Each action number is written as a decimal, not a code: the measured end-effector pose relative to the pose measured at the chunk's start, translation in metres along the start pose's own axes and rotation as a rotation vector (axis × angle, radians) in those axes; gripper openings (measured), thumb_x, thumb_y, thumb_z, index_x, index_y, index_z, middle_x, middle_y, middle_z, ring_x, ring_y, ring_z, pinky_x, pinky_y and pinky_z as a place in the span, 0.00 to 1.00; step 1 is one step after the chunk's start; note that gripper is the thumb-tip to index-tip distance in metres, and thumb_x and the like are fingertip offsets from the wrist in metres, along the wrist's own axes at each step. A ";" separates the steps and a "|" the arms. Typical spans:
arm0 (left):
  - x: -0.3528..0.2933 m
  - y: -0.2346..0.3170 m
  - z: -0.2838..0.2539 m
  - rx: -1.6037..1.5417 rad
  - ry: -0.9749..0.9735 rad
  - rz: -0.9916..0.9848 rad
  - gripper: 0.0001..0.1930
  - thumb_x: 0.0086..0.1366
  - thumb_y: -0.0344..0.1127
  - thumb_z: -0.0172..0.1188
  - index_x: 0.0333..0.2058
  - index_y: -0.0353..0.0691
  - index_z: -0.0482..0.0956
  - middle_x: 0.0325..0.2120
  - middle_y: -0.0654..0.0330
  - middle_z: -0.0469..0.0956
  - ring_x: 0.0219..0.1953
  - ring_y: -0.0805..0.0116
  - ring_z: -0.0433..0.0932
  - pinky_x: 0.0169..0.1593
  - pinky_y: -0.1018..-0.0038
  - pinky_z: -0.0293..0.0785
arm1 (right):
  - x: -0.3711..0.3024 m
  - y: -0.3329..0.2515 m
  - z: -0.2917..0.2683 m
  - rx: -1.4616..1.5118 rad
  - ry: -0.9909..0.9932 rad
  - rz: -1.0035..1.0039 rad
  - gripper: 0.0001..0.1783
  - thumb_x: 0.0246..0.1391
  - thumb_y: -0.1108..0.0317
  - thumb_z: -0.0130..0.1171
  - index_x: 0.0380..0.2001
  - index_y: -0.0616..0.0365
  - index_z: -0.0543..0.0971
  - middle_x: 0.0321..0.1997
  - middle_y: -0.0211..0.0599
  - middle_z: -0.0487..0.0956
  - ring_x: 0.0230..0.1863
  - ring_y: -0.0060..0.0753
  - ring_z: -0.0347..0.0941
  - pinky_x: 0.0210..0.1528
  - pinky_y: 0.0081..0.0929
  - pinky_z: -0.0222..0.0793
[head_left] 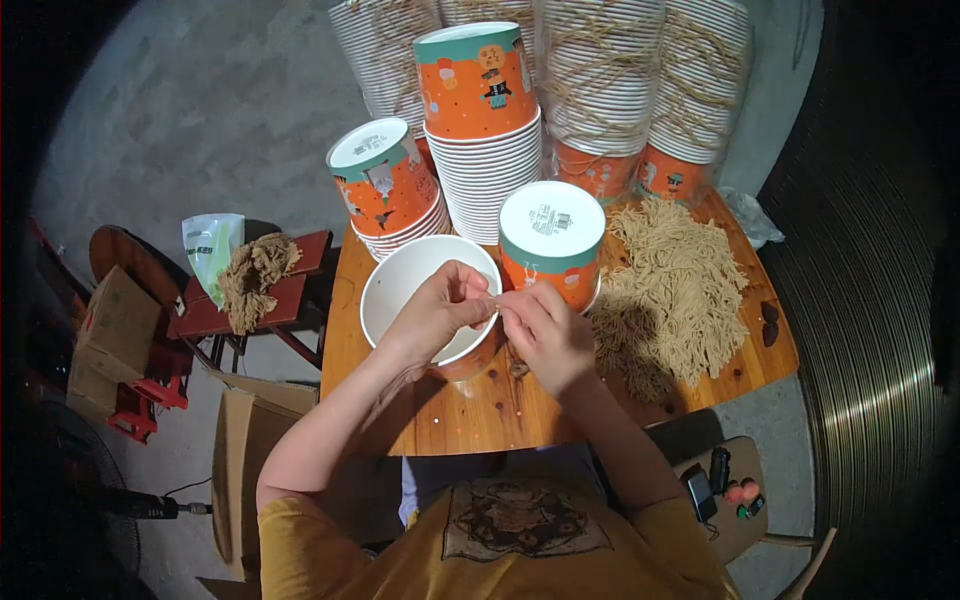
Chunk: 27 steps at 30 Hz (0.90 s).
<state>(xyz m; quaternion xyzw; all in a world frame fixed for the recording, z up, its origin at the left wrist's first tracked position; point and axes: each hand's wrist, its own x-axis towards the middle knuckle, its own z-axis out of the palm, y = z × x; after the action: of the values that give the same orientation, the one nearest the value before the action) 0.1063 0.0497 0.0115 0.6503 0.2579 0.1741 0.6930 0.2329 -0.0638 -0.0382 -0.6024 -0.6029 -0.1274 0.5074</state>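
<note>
An open paper bucket (385, 285), white inside, stands upright near the table's front edge. My left hand (440, 310) reaches over its mouth, thumb and fingers pinched together by the right side of the rim. My right hand (548, 332) is closed in a pinch just outside that rim, its fingertips meeting those of my left. What sits between the fingertips is too small and covered to make out. Just beyond my right hand, an upside-down orange bucket (552, 225) shows its white base. To the right lies a heap of tan cords (690, 290).
Behind stand a tall stack of nested buckets (482, 170), a shorter stack (382, 185) and several bagged stacks (600, 80) with cords attached. A red bench (205, 315) at left carries a tan cord bundle (255, 280). A stool (735, 510) at lower right holds a phone (700, 490).
</note>
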 end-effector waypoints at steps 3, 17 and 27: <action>-0.002 -0.001 0.000 0.042 0.009 0.039 0.11 0.59 0.26 0.60 0.38 0.37 0.68 0.31 0.64 0.70 0.33 0.77 0.71 0.39 0.80 0.70 | 0.003 0.000 -0.002 -0.034 -0.052 -0.026 0.10 0.45 0.74 0.60 0.33 0.54 0.74 0.29 0.35 0.70 0.29 0.40 0.74 0.28 0.33 0.70; -0.007 -0.006 0.005 0.477 -0.043 0.248 0.07 0.65 0.28 0.52 0.40 0.34 0.67 0.30 0.59 0.69 0.33 0.72 0.69 0.40 0.76 0.68 | -0.004 0.014 0.020 0.862 -0.083 0.536 0.02 0.54 0.77 0.52 0.31 0.59 0.70 0.22 0.20 0.68 0.25 0.07 0.62 0.25 0.12 0.58; -0.008 -0.005 0.008 0.879 0.129 0.527 0.03 0.59 0.25 0.51 0.32 0.33 0.69 0.30 0.47 0.69 0.36 0.48 0.70 0.40 0.62 0.67 | -0.011 0.016 0.017 0.920 -0.117 0.583 0.03 0.54 0.78 0.51 0.31 0.58 0.69 0.25 0.21 0.67 0.27 0.08 0.62 0.28 0.11 0.58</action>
<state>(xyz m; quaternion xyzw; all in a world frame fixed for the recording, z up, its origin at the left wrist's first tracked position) 0.1039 0.0382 0.0076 0.9109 0.1761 0.2577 0.2698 0.2359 -0.0537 -0.0613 -0.4664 -0.4319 0.3290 0.6983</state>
